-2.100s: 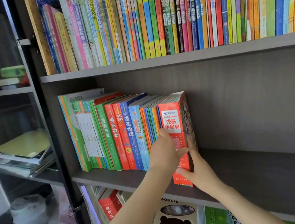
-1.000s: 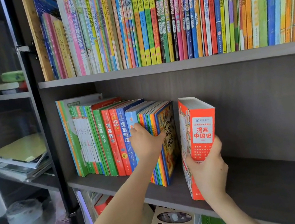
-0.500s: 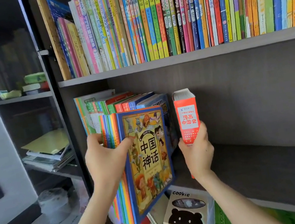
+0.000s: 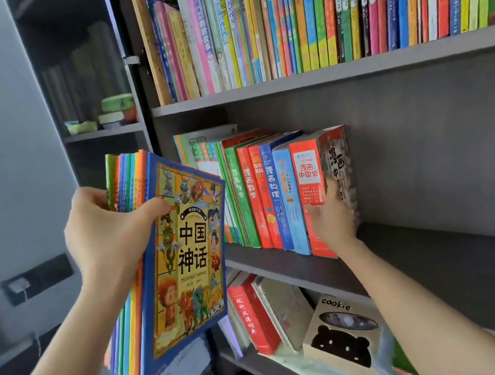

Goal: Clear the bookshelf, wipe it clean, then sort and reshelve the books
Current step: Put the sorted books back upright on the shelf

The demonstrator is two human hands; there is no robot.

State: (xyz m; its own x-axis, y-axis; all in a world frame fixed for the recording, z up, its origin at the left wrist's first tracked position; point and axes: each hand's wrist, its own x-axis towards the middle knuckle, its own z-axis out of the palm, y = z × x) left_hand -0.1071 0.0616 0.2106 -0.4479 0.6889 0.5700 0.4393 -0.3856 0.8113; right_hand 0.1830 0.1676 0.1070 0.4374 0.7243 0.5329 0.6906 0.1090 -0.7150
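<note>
Bookshelf (image 4: 351, 70): dark grey boards, three levels in view; it fills the right part of the view.
Top row of books (image 4: 322, 2): thin, colourful spines standing upright and packed tight across the upper level.
Side cabinet (image 4: 82, 84): dark, left of the bookshelf, with some small things on its shelf.
Middle row of books (image 4: 257, 192): stands upright at the left end of the middle level; the board to the right of this row is bare.
Stack of thin books (image 4: 185, 257): out of the shelf, in the air in front of the cabinet and tilted. The front cover is blue and yellow with cartoon figures, and many coloured spines sit behind it.
Thick red book (image 4: 308, 173): stands at the right end of the middle row, touching the light blue book beside it.
Left hand (image 4: 105, 235): grips the stack near its top – the thumb lies on the front cover and the fingers go round the back.
Right hand (image 4: 332, 218): closed on the lower part of the thick red book, at the edge between spine and cover.
Cookie box (image 4: 342, 336): on the lowest level, with a black bear shape on its front.
Red book (image 4: 250, 315): leans on the lowest level – just left of a spiral notebook (image 4: 285, 306).
</note>
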